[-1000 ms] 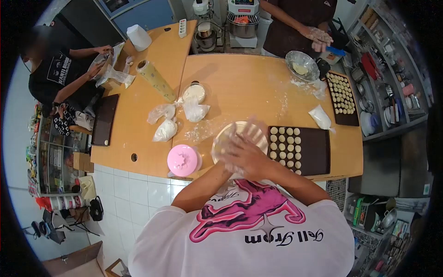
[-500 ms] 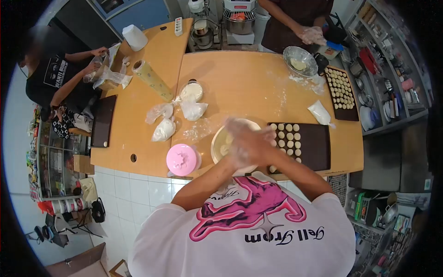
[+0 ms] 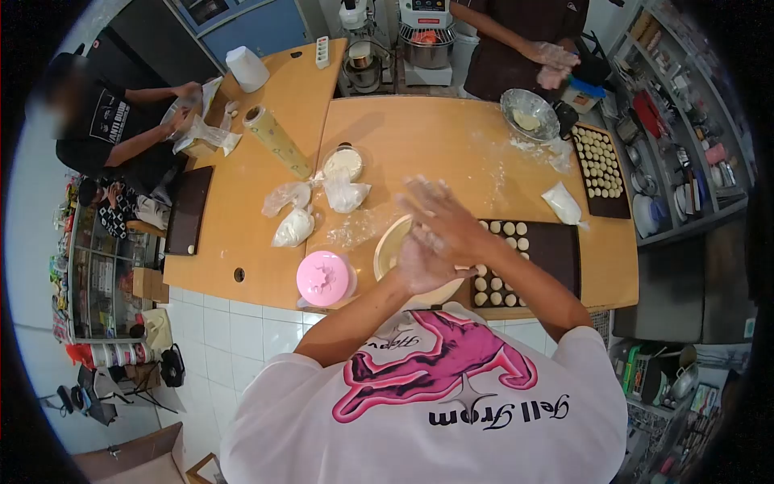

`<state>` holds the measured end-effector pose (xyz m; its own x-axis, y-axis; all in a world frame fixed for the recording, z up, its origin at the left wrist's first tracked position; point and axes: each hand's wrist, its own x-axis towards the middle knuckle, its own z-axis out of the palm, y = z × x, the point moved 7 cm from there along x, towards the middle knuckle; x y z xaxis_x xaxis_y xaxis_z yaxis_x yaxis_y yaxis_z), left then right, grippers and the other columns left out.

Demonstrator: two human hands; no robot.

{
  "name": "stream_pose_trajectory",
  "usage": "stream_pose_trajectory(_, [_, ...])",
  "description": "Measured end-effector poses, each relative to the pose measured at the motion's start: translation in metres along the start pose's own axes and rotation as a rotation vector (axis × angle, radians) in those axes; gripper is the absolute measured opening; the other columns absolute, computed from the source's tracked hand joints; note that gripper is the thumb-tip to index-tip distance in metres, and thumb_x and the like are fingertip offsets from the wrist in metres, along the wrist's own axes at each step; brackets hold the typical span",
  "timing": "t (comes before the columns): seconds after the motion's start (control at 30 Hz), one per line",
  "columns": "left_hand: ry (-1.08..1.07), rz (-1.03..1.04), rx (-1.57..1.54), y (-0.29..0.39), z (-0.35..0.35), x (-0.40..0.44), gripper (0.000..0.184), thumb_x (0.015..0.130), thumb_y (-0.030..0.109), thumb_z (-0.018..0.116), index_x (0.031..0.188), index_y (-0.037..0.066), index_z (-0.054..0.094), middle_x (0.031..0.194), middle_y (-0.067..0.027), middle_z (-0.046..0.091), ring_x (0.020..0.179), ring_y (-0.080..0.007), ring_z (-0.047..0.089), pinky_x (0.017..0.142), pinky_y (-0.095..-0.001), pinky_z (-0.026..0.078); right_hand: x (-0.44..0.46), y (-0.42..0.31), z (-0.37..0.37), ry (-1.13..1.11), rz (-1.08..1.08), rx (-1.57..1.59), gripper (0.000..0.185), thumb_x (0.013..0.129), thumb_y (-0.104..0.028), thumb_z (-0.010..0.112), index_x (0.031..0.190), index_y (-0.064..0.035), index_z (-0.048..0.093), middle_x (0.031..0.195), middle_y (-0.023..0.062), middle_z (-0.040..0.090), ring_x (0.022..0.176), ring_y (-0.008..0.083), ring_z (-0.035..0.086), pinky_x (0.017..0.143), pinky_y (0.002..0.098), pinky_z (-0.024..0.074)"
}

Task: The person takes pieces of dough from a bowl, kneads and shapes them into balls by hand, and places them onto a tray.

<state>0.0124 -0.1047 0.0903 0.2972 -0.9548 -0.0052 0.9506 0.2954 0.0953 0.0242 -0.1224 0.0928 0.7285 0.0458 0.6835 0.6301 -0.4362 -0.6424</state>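
My left hand (image 3: 422, 264) is over a pale round bowl (image 3: 384, 246), its floury palm flat and turned up. Lying across it is my right hand (image 3: 448, 219), fingers stretched out toward the upper left. The palms overlap, and anything between them is hidden. White flour coats both hands. The bowl's inside is mostly covered by my hands. Just right of it, partly under my right forearm, lies a dark tray (image 3: 556, 258) with rows of small pale dough balls (image 3: 481, 284).
A pink-lidded container (image 3: 322, 278) stands left of the bowl. Bags of white powder (image 3: 293, 227), a film roll (image 3: 276, 142) and another powder bag (image 3: 562, 203) lie on the table. Across it, a person with floury hands (image 3: 555, 64) stands by a metal bowl (image 3: 530, 114); another person handles plastic at left.
My hands have kept rubbing across each other; my right hand now reaches farther up and left over my left palm. The far person's hands have shifted slightly.
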Motion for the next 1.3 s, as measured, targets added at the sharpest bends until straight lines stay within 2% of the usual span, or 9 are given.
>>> stream_pose_trajectory(0.13, [0.011,0.100,0.073,0.012,0.016,0.004,0.084,0.087,0.073,0.025,0.149,0.017,0.021,0.153,-0.0124,0.022,0.141,-0.0309,0.020,0.112,-0.0552,0.020,0.025,-0.077,-0.006,-0.664,-0.083,-0.316,0.063,0.092,-0.033,0.044,0.148,-0.0114,0.024,0.154,0.0175,0.018,0.142,0.0365,0.017,0.114,0.0525,0.0114])
stream_pose_trajectory(0.37, [-0.115,0.005,0.252,-0.016,-0.011,0.020,0.076,0.089,0.070,0.024,0.150,0.025,0.017,0.155,-0.0063,0.021,0.140,-0.0284,0.024,0.111,-0.0570,0.018,0.030,-0.047,-0.015,-0.546,0.046,-0.359,0.064,0.087,-0.017,0.047,0.148,-0.0167,0.028,0.154,0.0161,0.020,0.142,0.0380,0.018,0.114,0.0518,0.0111])
stream_pose_trajectory(0.43, [-0.054,0.082,0.272,-0.002,-0.016,0.020,0.078,0.088,0.071,0.025,0.150,0.026,0.017,0.155,-0.0053,0.021,0.141,-0.0283,0.022,0.111,-0.0570,0.018,0.000,-0.011,0.003,0.123,-0.183,0.295,0.067,0.089,-0.032,0.043,0.150,-0.0156,0.021,0.156,0.0153,0.012,0.143,0.0388,0.008,0.115,0.0486,0.0086])
stream_pose_trajectory(0.5, [-0.052,0.041,0.240,-0.009,-0.016,0.019,0.079,0.087,0.072,0.026,0.151,0.027,0.016,0.156,-0.0049,0.019,0.142,-0.0286,0.019,0.111,-0.0580,0.017,0.000,-0.003,-0.007,0.167,-0.086,0.259,0.069,0.090,-0.040,0.039,0.151,-0.0151,0.018,0.157,0.0145,0.009,0.144,0.0397,0.004,0.116,0.0476,0.0069])
stream_pose_trajectory(0.63, [-0.133,-0.081,0.144,-0.034,-0.012,0.016,0.077,0.088,0.071,0.025,0.150,0.026,0.016,0.156,-0.0047,0.016,0.143,-0.0294,0.014,0.111,-0.0601,0.014,0.031,-0.039,-0.038,-0.504,0.131,-0.520,0.060,0.095,-0.034,0.037,0.150,-0.0163,0.021,0.156,0.0151,0.014,0.143,0.0388,0.008,0.115,0.0507,0.0056])
stream_pose_trajectory(0.73, [-0.111,0.214,0.213,0.003,-0.015,0.020,0.071,0.091,0.067,0.026,0.148,0.024,0.024,0.155,-0.0041,0.021,0.142,-0.0280,0.017,0.112,-0.0580,0.012,0.028,-0.064,-0.034,-0.564,0.051,-0.481,0.059,0.094,-0.027,0.041,0.149,-0.0183,0.023,0.154,0.0166,0.019,0.143,0.0389,0.013,0.114,0.0521,0.0072])
stream_pose_trajectory(0.9, [0.035,-0.023,0.167,-0.030,-0.007,0.015,0.072,0.092,0.066,0.025,0.150,0.024,0.017,0.156,-0.0075,0.016,0.143,-0.0286,0.015,0.111,-0.0555,0.019,0.041,-0.031,-0.045,-0.401,0.256,-0.469,0.055,0.094,-0.033,0.040,0.147,-0.0182,0.031,0.153,0.0168,0.021,0.141,0.0413,0.015,0.114,0.0548,0.0055])
stream_pose_trajectory(1.07, [0.003,0.104,0.251,-0.010,-0.025,0.008,0.064,0.095,0.060,0.026,0.144,0.019,0.029,0.149,-0.0072,0.030,0.137,-0.0247,0.030,0.110,-0.0517,0.027,0.028,-0.045,-0.029,-0.936,0.310,-0.472,0.054,0.093,-0.033,0.043,0.144,-0.0192,0.036,0.153,0.0160,0.023,0.141,0.0384,0.018,0.114,0.0564,0.0040])
stream_pose_trajectory(1.3, [0.442,0.002,0.274,-0.034,-0.045,0.004,0.052,0.096,0.055,0.037,0.131,0.016,0.043,0.134,-0.0060,0.049,0.125,-0.0218,0.045,0.105,-0.0412,0.035,0.016,0.008,-0.094,-0.312,0.355,-0.855,0.049,0.096,-0.034,0.044,0.142,-0.0163,0.040,0.150,0.0142,0.029,0.141,0.0372,0.017,0.111,0.0604,0.0050])
